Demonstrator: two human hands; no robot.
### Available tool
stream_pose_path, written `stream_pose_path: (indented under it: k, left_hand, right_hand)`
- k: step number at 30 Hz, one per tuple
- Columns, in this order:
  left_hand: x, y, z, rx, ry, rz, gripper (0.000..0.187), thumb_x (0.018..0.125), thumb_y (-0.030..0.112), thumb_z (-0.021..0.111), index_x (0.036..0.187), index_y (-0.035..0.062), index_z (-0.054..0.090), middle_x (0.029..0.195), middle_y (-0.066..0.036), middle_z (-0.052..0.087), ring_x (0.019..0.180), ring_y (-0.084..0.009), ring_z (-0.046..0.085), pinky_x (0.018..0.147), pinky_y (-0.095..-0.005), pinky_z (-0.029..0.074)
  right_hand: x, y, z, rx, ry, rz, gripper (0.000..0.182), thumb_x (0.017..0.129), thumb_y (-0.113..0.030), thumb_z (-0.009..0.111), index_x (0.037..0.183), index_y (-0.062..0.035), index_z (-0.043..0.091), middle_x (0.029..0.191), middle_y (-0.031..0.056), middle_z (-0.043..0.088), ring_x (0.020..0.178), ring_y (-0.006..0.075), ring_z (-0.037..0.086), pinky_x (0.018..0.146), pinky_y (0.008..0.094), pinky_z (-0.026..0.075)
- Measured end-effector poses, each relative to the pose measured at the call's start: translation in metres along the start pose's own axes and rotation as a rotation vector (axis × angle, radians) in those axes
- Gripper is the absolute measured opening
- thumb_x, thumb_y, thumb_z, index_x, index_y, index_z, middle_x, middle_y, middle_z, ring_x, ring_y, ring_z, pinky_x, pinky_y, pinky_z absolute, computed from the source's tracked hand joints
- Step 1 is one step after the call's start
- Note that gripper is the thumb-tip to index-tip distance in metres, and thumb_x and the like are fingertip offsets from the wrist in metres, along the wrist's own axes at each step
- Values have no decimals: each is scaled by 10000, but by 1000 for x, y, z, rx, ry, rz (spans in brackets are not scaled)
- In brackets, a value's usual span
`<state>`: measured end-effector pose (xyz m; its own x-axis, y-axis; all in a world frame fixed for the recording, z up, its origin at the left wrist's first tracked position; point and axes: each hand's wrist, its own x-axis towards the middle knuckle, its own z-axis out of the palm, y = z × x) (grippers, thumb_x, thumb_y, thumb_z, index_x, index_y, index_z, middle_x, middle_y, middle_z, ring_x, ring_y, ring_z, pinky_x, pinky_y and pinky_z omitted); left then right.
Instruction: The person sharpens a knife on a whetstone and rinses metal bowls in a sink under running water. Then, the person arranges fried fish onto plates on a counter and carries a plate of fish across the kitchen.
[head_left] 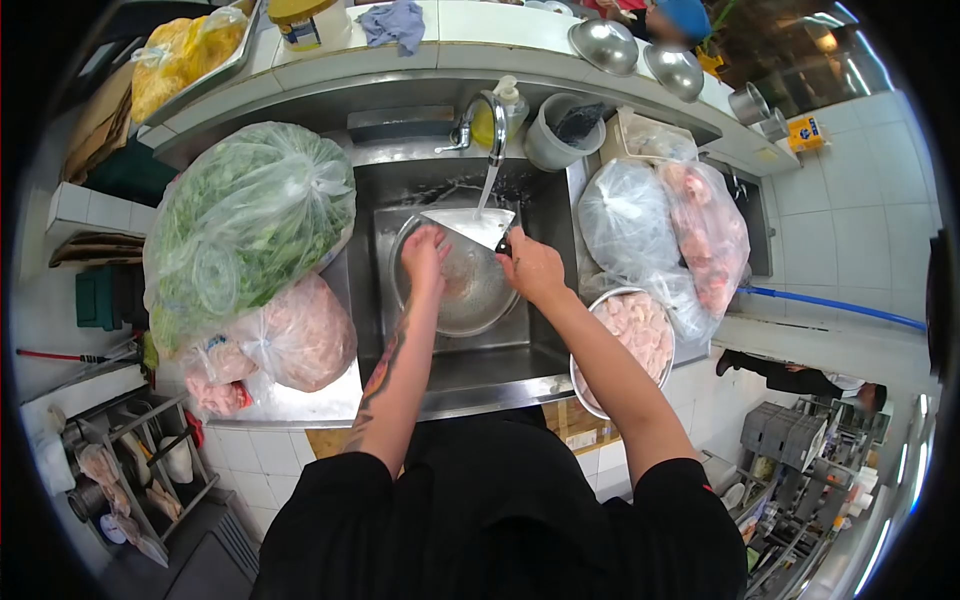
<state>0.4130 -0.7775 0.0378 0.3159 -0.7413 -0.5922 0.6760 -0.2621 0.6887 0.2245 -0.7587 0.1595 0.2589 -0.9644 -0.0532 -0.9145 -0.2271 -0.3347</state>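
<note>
A wide-bladed knife point(470, 224) is in my right hand point(530, 264), fingers wrapped round its black handle. The blade points left, over a round metal bowl point(468, 318) in the sink point(540, 365). Water from the curved faucet point(497, 135) runs onto the blade. My left hand point(425, 258) is over the bowl's left side, close to the knife's tip, with its fingers loosely extended and holding nothing that shows. The bowl's inside looks wet, and my hands hide part of its rim.
Left of the sink lie a big bag of leafy greens point(250, 220) and a bag of pale pink meat point(300, 335). On the right are a bowl of cut raw meat point(635, 335), more bagged meat point(705, 235) and a white bucket point(560, 140). A soap bottle point(509, 105) stands behind the faucet.
</note>
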Motion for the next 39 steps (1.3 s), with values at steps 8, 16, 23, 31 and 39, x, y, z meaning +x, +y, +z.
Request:
stream_pose_path:
  k: [8,16,23,31,39]
  left_hand:
    - [-85,42,-3,1357,-681,972,440,1040,297,436,1401,75,557,1504,-97,507,1450,-349,378,1200,-605,149]
    - [-52,72,23,1588,-891,1059,506,1057,348,383,1513,134,437,1615,-11,356,1509,-294,278,1170,-689,125]
    - [2,39,59,1619,-579,1056,524,1049,333,394,1507,81,422,1643,-108,278,1522,-391,200,1137,-732,145]
    - [-22,25,48,743,-389,762,424,1015,169,536,1402,-5,537,1470,-202,525,1387,-293,491,1147,-361,363]
    - [-23,-21,73,990,-499,713,629,1096,388,268,1593,16,167,1687,-172,20,1557,-346,-39,1246,-474,59]
  right_hand:
    - [-3,-1,3,123,-2,-20,345,849,-328,748,976,-72,554,761,150,693,735,395,683,653,494,524]
    - [-4,-14,-12,94,29,-140,314,841,-313,741,946,-95,541,737,142,666,698,377,669,611,496,509]
    - [-1,-12,-10,43,-8,-204,306,843,-288,735,938,-86,527,801,142,679,727,379,672,627,494,516]
    - [4,32,49,458,46,221,310,937,-297,668,1084,-48,557,751,113,643,594,246,639,533,407,488]
    - [-24,-28,26,1559,-263,662,253,1088,-348,387,995,-137,493,658,-4,460,434,84,384,367,254,290]
